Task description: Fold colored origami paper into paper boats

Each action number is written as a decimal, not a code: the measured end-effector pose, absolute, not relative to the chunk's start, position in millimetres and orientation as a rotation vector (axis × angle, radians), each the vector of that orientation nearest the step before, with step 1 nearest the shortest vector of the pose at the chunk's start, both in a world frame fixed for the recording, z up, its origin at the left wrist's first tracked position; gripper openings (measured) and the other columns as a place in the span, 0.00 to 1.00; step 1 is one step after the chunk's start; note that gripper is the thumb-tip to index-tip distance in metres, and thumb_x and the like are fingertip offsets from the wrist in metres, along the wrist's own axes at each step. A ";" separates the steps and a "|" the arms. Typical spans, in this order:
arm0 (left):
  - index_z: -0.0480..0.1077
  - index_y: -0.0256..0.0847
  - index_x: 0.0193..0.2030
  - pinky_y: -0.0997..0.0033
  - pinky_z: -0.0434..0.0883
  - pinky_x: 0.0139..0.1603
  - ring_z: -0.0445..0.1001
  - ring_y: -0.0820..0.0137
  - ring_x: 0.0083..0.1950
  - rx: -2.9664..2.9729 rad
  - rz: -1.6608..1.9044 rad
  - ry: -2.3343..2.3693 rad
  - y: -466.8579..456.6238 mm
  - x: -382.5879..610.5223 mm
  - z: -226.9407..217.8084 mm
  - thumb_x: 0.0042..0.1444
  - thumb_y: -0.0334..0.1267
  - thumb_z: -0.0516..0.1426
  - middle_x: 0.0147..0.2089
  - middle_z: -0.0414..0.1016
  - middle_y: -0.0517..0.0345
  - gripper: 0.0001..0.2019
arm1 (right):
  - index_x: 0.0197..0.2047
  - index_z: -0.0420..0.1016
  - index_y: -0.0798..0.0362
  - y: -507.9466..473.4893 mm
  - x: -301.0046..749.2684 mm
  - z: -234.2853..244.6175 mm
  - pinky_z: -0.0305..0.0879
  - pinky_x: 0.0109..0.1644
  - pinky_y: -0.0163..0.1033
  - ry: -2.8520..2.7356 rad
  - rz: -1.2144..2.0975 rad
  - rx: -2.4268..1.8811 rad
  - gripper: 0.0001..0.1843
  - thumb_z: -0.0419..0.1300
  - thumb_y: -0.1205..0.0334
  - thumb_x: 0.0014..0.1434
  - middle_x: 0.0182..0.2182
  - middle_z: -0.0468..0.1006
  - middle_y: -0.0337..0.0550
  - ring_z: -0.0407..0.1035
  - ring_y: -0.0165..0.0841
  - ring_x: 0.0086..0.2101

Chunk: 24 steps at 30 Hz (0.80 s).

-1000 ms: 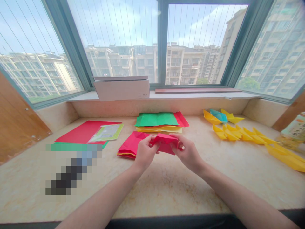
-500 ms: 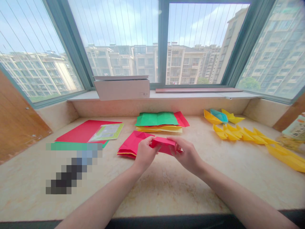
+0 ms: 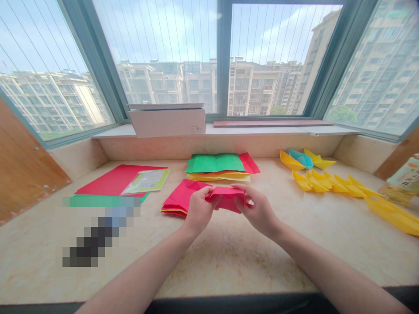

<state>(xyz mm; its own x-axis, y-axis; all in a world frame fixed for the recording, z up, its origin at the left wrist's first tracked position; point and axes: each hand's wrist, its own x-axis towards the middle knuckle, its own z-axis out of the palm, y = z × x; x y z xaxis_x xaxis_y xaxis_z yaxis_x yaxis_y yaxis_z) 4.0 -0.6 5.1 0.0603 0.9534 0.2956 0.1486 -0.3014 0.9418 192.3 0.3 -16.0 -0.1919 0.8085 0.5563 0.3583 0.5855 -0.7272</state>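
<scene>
Head view: left hand [image 3: 199, 210] and right hand [image 3: 259, 210] both pinch the red paper [image 3: 227, 198], one at each end, fingers closed on it. Paper is part-folded and held just above the counter [image 3: 229, 257], mid-frame. Folded stack [image 3: 178, 201] lies just left of it, touching the left hand's knuckles from behind. Green sheet [image 3: 216, 163] tops a pile further back. Yellow boats [image 3: 322, 182] sit well to the right, box [image 3: 167, 121] on the sill.

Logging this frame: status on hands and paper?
Left hand, right hand shut on folded red paper. Held over counter. Stack of sheets just behind.
</scene>
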 end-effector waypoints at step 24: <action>0.70 0.39 0.57 0.77 0.69 0.29 0.74 0.73 0.28 1.336 1.366 0.881 -2.3 4.5 4.7 0.57 0.40 0.59 0.31 0.79 0.59 0.21 | 0.45 0.80 0.50 0.7 195.9 -4.2 0.72 0.22 0.36 -1.411 1.121 -0.812 0.16 0.54 0.61 0.59 0.43 0.80 0.46 0.73 0.31 0.25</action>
<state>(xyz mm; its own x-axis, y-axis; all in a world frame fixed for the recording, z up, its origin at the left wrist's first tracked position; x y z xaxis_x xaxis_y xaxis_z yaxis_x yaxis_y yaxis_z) 4.5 -2.3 4.7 0.0998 0.9601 0.2614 -0.1580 -0.2441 0.9568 195.9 0.7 -4.2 -0.1594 0.9302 0.3307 -0.1119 0.3158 -0.9422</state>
